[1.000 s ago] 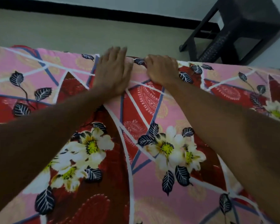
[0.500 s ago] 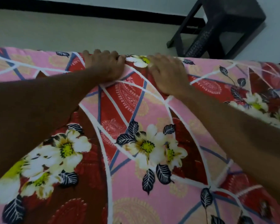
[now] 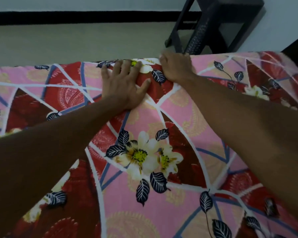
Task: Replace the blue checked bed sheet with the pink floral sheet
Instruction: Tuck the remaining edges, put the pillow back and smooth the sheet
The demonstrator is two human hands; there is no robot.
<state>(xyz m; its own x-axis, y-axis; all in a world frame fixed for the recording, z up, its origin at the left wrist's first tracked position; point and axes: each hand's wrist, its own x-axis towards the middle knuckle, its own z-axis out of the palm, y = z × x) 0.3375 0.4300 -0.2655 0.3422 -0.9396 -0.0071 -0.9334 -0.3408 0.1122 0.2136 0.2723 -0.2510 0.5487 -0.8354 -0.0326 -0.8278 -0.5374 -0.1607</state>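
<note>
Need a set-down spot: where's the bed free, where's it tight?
Free: the pink floral sheet between the forearms; also its far-left stretch past the left hand. Crowded: far edge, left hand pressing, right hand curled over it, black plastic stool on floor behind.

Both our arms reach forward.
Our left hand (image 3: pixel 126 83) lies flat, fingers spread; our right hand (image 3: pixel 176 67) curls its fingers downward, fingertips hidden.
</note>
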